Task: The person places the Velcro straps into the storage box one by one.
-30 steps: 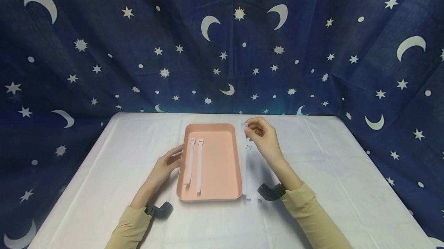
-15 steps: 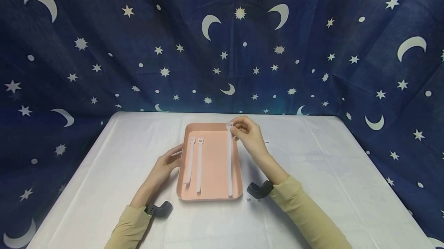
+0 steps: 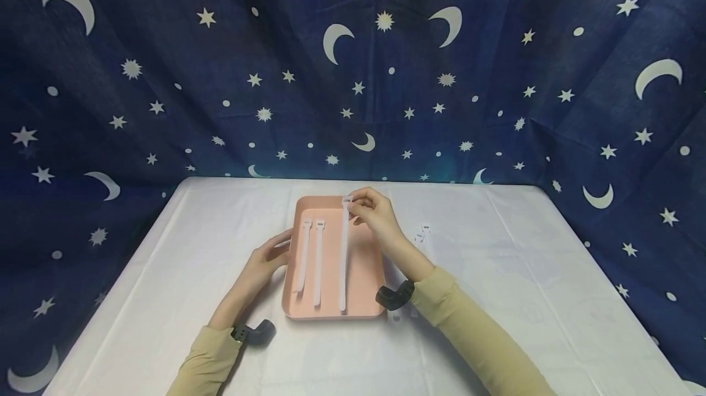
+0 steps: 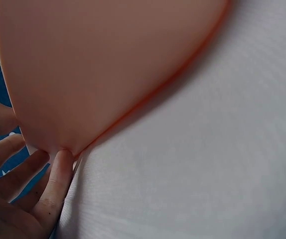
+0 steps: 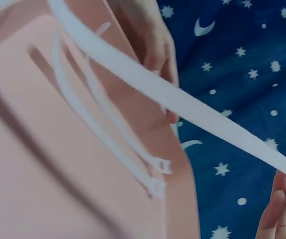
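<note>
Held white strap (image 3: 344, 255) was above the pink tray (image 3: 361, 279), slotted head at the far end, tail toward the near wall. The right wrist view showed it clear of the tray floor; couldn't tell if the tail touched the near rim. Right hand (image 3: 377, 215) had its fingers pinching the strap by the head only, probably because that stiffer-looking end gave a firm hold and left the rest to run free.

Two more straps lay inside, left half of tray: the left strap (image 3: 303, 258), slightly slanted, and the middle strap (image 3: 318, 264), nearly straight, side by side and apart, heads also at the far end. Matching direction looked deliberate, likely for a neat row. Bare tray floor was on the right.

Left hand (image 3: 268, 259) was at the tray's left side, fingers spread, tips against the outer wall; seemed to steady the tray while keeping out of the inside.

Loose straps (image 3: 423, 238), at least two, lay on the table (image 3: 507, 261) just right of the tray, heads far, partly hidden by the right forearm; within easy reach of that hand, presumably why there. Star-and-moon cloth (image 3: 353, 102) hung behind the table.
</note>
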The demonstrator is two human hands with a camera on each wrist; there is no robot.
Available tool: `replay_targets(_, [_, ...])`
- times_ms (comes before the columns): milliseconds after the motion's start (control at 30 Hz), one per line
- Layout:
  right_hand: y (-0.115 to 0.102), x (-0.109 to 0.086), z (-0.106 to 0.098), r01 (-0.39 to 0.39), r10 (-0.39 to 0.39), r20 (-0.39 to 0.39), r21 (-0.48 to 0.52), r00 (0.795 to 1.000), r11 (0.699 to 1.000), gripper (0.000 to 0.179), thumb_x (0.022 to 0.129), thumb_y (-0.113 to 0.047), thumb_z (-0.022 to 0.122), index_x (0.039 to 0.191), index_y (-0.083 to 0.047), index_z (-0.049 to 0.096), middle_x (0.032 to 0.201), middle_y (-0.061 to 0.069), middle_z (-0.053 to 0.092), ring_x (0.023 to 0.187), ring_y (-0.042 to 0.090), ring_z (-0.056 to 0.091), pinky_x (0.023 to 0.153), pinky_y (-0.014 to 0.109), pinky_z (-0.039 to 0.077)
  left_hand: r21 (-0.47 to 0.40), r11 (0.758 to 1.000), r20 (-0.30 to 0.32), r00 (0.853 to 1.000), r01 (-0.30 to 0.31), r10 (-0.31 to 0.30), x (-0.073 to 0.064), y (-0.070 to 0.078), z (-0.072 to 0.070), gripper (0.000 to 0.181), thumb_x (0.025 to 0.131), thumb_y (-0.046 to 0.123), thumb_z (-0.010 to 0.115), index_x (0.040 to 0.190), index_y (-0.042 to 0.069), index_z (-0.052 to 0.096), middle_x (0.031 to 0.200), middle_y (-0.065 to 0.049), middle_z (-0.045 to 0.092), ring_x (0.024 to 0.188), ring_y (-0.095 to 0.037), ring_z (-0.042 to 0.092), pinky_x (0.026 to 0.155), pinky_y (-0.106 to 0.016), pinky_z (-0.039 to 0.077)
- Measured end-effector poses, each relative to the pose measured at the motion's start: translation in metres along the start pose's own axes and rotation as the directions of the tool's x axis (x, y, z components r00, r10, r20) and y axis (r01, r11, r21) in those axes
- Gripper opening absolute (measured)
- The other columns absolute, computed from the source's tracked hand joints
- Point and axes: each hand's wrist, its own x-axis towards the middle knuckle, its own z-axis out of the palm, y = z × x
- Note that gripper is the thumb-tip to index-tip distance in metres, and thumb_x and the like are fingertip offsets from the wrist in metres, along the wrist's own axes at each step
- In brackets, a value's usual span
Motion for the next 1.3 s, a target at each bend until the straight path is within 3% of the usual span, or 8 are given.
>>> replay_targets(333, [0.019,0.013,0.009,-0.106,0.105,-0.012,-0.064,0.994,0.992,0.016,0.088,0.001,0.059,0.104,0.005,0.059,0.074,-0.005,0.062,0.067,0.010,0.061,0.062,0.021,0.053,-0.005,1.000,0.001,1.000,-0.004,0.004,0.001,-0.001,0.000,0.060,0.094,0.032,0.061,0.148,0.021,0.038,0.157,-0.008,0.034,0.142,-0.036,0.035,0.117,-0.059,0.026])
replay_targets(733, [0.025,0.026,0.017,-0.218,0.218,-0.014,-0.052,0.976,0.974,0.014,0.088,-0.001,0.060,0.102,0.001,0.060,0.074,-0.006,0.062,0.064,0.008,0.060,0.063,0.022,0.053,-0.006,1.000,-0.001,1.000,-0.016,0.016,0.000,0.000,0.000,0.059,0.094,0.032,0.061,0.148,0.020,0.038,0.156,-0.009,0.034,0.142,-0.036,0.035,0.117,-0.058,0.025])
replay_targets(1067, [0.038,0.035,0.024,-0.240,0.236,-0.052,-0.110,0.970,0.964,0.013,0.085,0.003,0.061,0.096,0.006,0.064,0.080,0.004,0.064,0.061,0.008,0.060,0.060,0.023,0.055,0.000,1.000,-0.001,1.000,-0.003,0.003,0.001,0.000,0.000,0.059,0.094,0.032,0.061,0.148,0.021,0.038,0.155,-0.010,0.036,0.142,-0.036,0.036,0.117,-0.058,0.026])
replay_targets(1300, [0.045,0.036,0.027,-0.311,0.302,-0.077,-0.172,0.950,0.935,0.012,0.085,0.000,0.062,0.096,0.002,0.063,0.079,0.004,0.062,0.062,0.010,0.057,0.058,0.024,0.053,-0.001,1.000,-0.004,1.000,0.007,-0.007,0.001,0.000,0.000,0.059,0.094,0.033,0.061,0.147,0.022,0.038,0.155,-0.009,0.037,0.142,-0.035,0.037,0.117,-0.058,0.027])
